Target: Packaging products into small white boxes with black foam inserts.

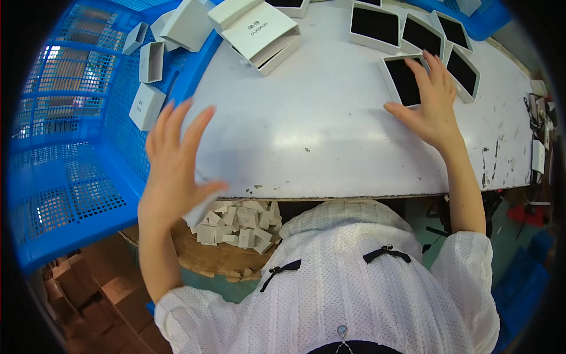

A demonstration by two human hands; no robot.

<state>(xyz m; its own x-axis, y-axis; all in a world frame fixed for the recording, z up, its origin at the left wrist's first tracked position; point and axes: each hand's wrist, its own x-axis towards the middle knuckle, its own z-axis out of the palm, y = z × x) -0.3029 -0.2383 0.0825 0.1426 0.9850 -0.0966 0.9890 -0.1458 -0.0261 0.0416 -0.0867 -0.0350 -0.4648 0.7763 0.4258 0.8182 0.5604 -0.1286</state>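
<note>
My left hand (174, 171) is raised beside the blue crate, near the table's left front corner, with fingers and thumb spread. A blurred white piece (202, 207) shows just below its thumb, at the table edge; it looks loose, not gripped. Over a white box tray with a black lining (404, 82), my right hand (433, 109) hovers or rests with fingers apart; whether it touches the tray I cannot tell. Several similar black-lined trays (375, 25) lie close around it at the far right. A white box (259, 32), partly open, stands at the far middle of the table.
The blue plastic crate (109, 156) fills the left side, with several white boxes (146, 106) on its inner edge. Below the white table (306, 153), a cardboard carton (203, 253) holds many small white boxes (239, 224). Brown cardboard (115, 289) is at lower left.
</note>
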